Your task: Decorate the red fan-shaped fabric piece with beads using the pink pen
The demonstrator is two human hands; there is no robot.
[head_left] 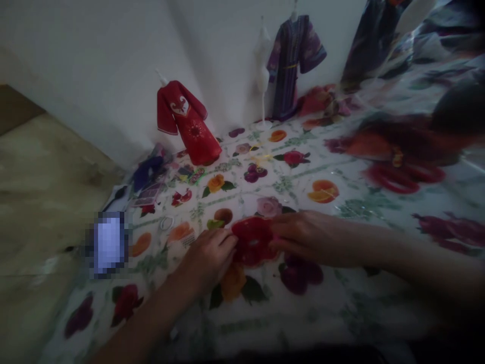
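Red piece (252, 245) sits just below center frame on the tabletop (237, 198), looks mid-work, can't tell how much is left. Left hand (215, 253) and right hand (305, 236) have fingers at opposite edges, pinching or just pressing, can't tell which. Red dress (195, 129) upper left looks finished.

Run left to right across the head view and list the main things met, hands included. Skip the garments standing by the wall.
Pixelated patch → dark blue bundle → left hand → flat red piece → right hand → blurred red loops.
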